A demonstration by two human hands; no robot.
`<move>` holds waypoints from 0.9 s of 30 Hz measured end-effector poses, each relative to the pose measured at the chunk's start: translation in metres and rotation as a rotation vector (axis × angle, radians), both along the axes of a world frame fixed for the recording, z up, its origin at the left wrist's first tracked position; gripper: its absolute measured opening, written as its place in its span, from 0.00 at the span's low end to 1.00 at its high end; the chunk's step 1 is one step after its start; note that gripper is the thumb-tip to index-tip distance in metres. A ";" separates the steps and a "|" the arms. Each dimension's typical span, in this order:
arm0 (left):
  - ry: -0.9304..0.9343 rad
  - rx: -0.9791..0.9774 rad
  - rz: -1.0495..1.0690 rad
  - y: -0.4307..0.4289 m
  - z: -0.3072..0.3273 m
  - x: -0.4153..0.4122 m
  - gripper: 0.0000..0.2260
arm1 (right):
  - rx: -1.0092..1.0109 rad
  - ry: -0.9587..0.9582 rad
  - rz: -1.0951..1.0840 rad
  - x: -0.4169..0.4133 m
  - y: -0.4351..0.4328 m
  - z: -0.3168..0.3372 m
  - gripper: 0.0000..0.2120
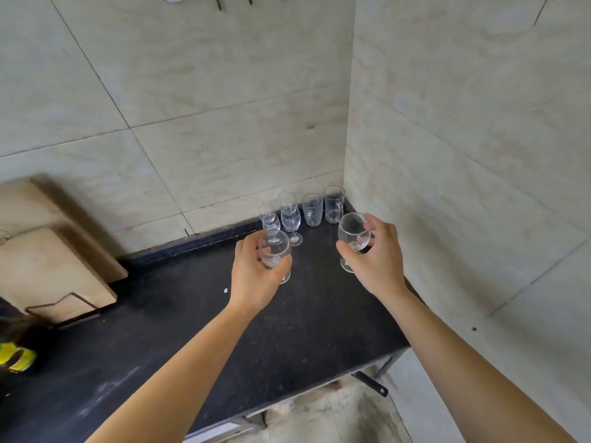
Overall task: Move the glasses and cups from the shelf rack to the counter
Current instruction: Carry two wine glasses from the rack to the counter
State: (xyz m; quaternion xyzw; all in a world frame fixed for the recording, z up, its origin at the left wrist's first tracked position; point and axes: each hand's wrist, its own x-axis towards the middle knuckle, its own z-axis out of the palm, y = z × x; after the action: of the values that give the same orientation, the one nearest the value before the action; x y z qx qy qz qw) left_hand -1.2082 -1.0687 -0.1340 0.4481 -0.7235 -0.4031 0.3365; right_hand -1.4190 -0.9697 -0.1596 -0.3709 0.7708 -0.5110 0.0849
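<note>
1. Just in front of the corner of the walls, 2 clear stemmed glasses are held upright over the black counter (192,330), 1 in each hand.
2. The left hand (256,273) wraps its fingers and thumb round the bowl of the left glass (274,252); the foot of that glass shows below the fingers, and I cannot tell whether it touches the counter.
3. The right hand (379,257) grips the bowl of the right glass (351,231) from the side, thumb in front and fingers curled behind; its foot is low near the counter too, contact unclear.
4. The 2 held glasses are well apart from each other.
5. Behind them, 4 more glasses stand on the counter along the back wall: a small stemmed glass (269,219), a taller wine glass (290,217) just beside it, an etched tumbler (311,209), and a handled glass mug (334,204) nearest the corner.
6. Farther left, 2 wooden boards (48,257) lean against the tiled wall (192,107), with a wire stand (60,303) in front of them.
7. At the left edge sits something yellow (16,356), too blurred to name.
</note>
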 end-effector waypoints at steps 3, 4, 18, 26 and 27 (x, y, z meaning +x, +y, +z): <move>-0.082 0.019 0.014 -0.025 -0.014 -0.025 0.22 | 0.030 -0.002 0.030 -0.027 -0.030 -0.014 0.28; -0.113 0.013 0.016 -0.034 -0.019 -0.034 0.24 | 0.037 0.003 0.038 -0.036 -0.039 -0.021 0.28; -0.295 0.233 -0.147 -0.157 -0.133 -0.169 0.30 | 0.312 -0.129 -0.025 -0.130 -0.141 -0.119 0.34; -0.301 0.212 -0.212 -0.202 -0.182 -0.216 0.28 | 0.358 -0.197 -0.055 -0.145 -0.185 -0.174 0.32; -0.300 0.215 -0.217 -0.204 -0.186 -0.219 0.27 | 0.368 -0.191 -0.062 -0.145 -0.188 -0.177 0.32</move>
State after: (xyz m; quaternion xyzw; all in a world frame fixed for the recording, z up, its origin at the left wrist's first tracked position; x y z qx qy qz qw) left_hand -1.4276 -1.2725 -0.3198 0.4558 -0.7624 -0.4406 0.1300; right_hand -1.5642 -1.1576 -0.3370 -0.2753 0.8505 -0.3969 0.2082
